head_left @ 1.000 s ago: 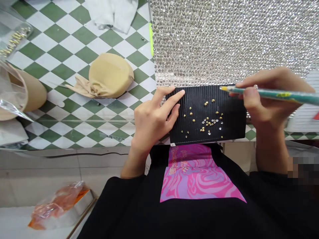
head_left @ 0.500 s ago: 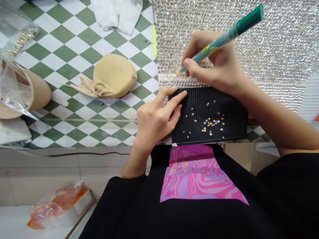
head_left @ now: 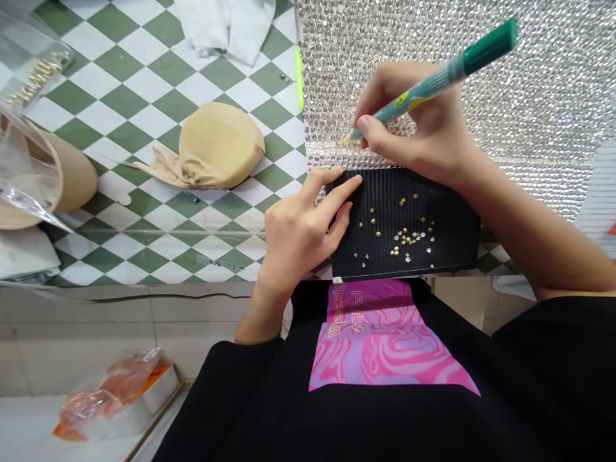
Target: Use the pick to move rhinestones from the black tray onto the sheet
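Looking down on a long counter (head_left: 187, 237) under a green-and-white diamond-checked covering. Facing, at back and right, a broad glittering silver rhinestone-studded sheet (head_left: 510, 128), lying flat and probably feeling bumpy and somewhat flexible. Seeing in front of it, along the near counter edge, a rectangular black ribbed tray (head_left: 455, 224), likely being light and stiff, and best being steadied by its rim. Noting a rounded beige tied cloth pouch (head_left: 219, 147) well apart to the left.

Curling the right hand (head_left: 418, 125) above the sheet, with thumb and fingers pinching a slim teal pen (head_left: 436, 85) with a dark-green end. Spreading the left hand (head_left: 305, 221) over the tray's left edge, with fingertips resting there. Slanting the pen down to its yellow tip, either touching the sheet or stopping just above; being unable to tell which. Judging the pen as weighing little, staying rigid and perhaps feeling slippery, so calling for a grip low on the barrel.

Finding, scattered on the tray, tiny gold faceted stones (head_left: 378, 234) and clear faceted stones (head_left: 408, 259), probably skittering at a knock.
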{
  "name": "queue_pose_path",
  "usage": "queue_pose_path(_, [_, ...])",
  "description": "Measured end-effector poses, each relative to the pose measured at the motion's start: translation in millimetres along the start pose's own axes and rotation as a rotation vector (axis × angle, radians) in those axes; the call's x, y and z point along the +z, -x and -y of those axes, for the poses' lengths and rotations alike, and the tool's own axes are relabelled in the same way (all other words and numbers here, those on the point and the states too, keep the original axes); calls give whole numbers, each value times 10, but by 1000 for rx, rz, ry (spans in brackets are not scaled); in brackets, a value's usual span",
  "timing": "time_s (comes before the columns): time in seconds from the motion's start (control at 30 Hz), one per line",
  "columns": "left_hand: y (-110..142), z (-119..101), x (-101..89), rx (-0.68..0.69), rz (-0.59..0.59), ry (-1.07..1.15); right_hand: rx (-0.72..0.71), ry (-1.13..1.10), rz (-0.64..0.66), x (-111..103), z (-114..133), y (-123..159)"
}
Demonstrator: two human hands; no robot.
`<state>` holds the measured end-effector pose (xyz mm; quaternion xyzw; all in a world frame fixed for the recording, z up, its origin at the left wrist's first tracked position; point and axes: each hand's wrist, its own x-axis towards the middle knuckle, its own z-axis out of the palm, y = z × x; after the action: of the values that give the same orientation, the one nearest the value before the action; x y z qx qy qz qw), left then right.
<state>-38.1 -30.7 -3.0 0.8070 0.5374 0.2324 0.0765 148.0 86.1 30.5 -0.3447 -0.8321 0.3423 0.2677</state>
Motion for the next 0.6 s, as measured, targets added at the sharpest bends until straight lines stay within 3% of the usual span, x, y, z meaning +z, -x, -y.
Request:
queue_pose_path(0.17, [3,-4,5,6,9,3,-43,37,-127,-164,119,329])
queue_pose_path(0.3, [3,-1,9,8,-1,4,37,139,-227,-252,166,733])
queue_pose_path(0.47, [0,3,12,13,-8,-5,112,92,-327,-225,78,1100])
queue_pose_path(0.6, [2,7,17,13,-11,-5,128,79,-302,-185,13,1188])
